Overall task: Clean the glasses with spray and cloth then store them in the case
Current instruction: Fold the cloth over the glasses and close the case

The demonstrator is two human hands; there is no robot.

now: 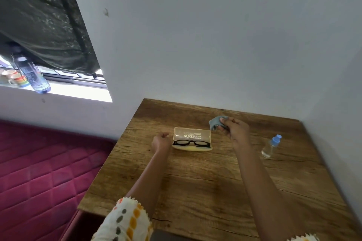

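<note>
While the glasses (191,143) lie crosswise in the open case (192,135), the right hand (236,127) pinches the cloth (216,122), left hand (161,141) curled.

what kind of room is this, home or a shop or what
Most likely a room in a home, perhaps a bedroom. A quilted maroon mattress lies beside the small wooden table, and striped mugs and a water bottle stand on the windowsill under a dark curtain.

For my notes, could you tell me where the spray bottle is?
The spray bottle stands upright on the table's right side, beyond the right hand.
</note>
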